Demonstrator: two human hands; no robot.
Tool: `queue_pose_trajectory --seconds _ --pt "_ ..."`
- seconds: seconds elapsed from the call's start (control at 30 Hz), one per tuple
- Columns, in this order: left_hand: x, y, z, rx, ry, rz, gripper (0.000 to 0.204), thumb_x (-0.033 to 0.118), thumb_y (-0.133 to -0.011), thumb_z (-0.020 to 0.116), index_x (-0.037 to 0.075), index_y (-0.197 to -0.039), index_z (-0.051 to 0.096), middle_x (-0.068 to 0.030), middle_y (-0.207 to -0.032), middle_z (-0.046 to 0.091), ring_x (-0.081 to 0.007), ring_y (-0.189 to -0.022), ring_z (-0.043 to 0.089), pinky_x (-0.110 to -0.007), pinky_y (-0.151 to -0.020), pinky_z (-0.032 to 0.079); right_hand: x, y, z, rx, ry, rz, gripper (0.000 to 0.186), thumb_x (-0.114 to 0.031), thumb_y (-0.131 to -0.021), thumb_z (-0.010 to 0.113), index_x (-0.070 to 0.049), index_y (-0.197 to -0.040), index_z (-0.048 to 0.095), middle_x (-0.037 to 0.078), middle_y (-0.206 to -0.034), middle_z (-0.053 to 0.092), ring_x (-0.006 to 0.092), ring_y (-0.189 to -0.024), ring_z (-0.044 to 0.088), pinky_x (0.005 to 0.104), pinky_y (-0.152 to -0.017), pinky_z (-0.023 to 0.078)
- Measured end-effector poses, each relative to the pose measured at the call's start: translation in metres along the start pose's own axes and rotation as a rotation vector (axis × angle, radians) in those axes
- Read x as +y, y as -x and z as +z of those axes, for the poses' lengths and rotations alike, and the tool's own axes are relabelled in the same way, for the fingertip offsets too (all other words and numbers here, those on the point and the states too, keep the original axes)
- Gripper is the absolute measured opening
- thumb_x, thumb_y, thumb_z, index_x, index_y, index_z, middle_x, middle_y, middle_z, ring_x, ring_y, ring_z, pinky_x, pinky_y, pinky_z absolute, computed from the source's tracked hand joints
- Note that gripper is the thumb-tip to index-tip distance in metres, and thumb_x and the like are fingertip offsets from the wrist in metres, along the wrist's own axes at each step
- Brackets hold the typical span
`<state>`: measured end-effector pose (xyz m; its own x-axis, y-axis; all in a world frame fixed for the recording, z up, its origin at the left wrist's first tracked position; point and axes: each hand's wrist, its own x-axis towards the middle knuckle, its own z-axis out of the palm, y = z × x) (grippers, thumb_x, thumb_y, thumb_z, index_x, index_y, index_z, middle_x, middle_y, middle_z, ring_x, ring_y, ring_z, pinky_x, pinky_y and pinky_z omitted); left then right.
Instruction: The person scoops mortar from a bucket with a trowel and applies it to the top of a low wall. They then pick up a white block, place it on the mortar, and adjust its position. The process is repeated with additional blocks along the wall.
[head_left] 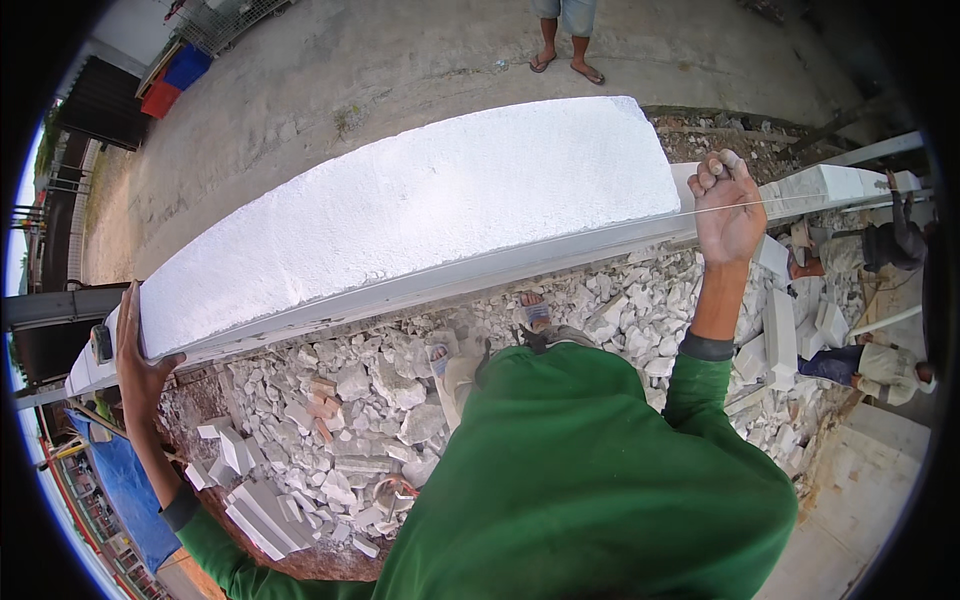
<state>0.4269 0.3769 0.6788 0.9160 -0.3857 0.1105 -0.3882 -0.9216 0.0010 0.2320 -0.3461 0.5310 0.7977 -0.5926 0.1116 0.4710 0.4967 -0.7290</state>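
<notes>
A long white lightweight concrete block (pixel 430 200) lies on top of a pale block wall (pixel 480 272) that crosses the view. At the block's left end, my left hand (pixel 140 345) rests with fingers stretched along the end and thumb spread toward the near side. Just past its right end, my right hand (pixel 728 215) is raised, palm facing me, fingers curled and dusty. A thin taut string (pixel 800 197) crosses in front of the palm. Whether anything is pinched between those fingertips, I cannot make out.
White rubble (pixel 390 385) and broken block pieces (pixel 262 515) surround my feet. Across the wall stands a person in sandals (pixel 567 65). Two more people are at the right: one at the wall (pixel 880 248), one lower (pixel 880 370). A blue tarp (pixel 130 490) hangs at left.
</notes>
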Motion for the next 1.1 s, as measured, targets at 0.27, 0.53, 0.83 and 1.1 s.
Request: queue_pose_trajectory --seconds 0.27,0.53,0.83,1.1 --pt "0.004 0.001 -0.003 -0.019 0.024 -0.005 0.121 -0.008 -0.049 0.086 0.013 -0.159 0.040 -0.0136 -0.165 0.038 -0.0336 -0.153 0.034 -0.044 -0.126 0.031 0.074 -0.012 0.049 0.053 -0.568 0.257 0.045 -0.028 -0.109 0.047 -0.019 -0.065 0.039 -0.004 -0.062 0.036 0.0124 -0.064 0.042 0.0285 -0.071 0.042" --pt "0.010 -0.005 -0.007 -0.024 0.024 0.022 0.122 -0.004 -0.048 0.088 0.011 -0.159 0.039 -0.0119 -0.163 0.041 -0.0330 -0.153 0.034 -0.043 -0.127 0.029 0.066 -0.015 0.035 0.054 -0.626 0.350 0.046 -0.023 -0.112 0.038 -0.019 -0.066 0.042 -0.003 -0.063 0.040 0.0139 -0.069 0.050 0.0312 -0.077 0.046" --pt "0.002 0.002 -0.011 -0.007 -0.014 -0.018 0.122 0.017 -0.053 0.096 0.021 -0.160 0.039 -0.0070 -0.164 0.040 -0.0326 -0.152 0.034 -0.045 -0.128 0.029 0.095 -0.061 -0.032 0.066 -0.279 -0.063 0.032 -0.017 -0.108 0.038 -0.016 -0.076 0.036 -0.002 -0.072 0.033 0.0107 -0.064 0.032 0.0292 -0.070 0.040" --pt "-0.006 0.004 -0.010 0.009 0.016 -0.037 0.126 0.021 -0.051 0.097 0.029 -0.161 0.037 -0.0018 -0.164 0.040 -0.0297 -0.154 0.031 -0.050 -0.130 0.026 0.082 -0.054 -0.015 0.054 -0.219 -0.025 0.019 -0.020 -0.106 0.042 -0.012 -0.090 0.043 0.001 -0.086 0.042 0.0139 -0.077 0.041 0.0339 -0.077 0.044"
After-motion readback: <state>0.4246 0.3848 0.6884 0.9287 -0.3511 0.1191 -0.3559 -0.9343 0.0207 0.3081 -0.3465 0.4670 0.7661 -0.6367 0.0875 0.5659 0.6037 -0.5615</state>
